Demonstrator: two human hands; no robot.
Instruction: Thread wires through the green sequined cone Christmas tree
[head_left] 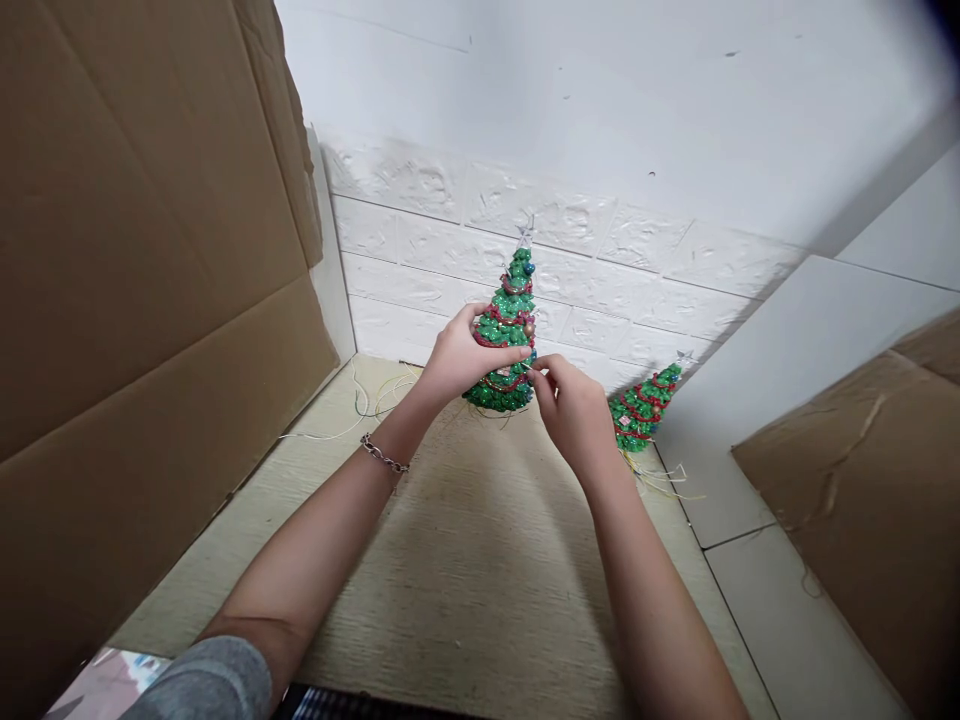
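Note:
A small green Christmas tree with red garlands, coloured balls and a clear star on top stands in the middle, leaning slightly to the right. My left hand grips it from the left side, thumb across its front and fingers hidden behind. At its lower right side, my right hand pinches a thin, pale, stick-like piece against the tree; its exact kind is too small to make out. Beyond my right hand a second, similar Christmas tree leans at the right wall, with thin wires at its base.
Loose white and yellow wires lie on the pale wooden tabletop at the back left. Tall cardboard flanks the left side, and more cardboard the right. A white brick-patterned wall closes the back.

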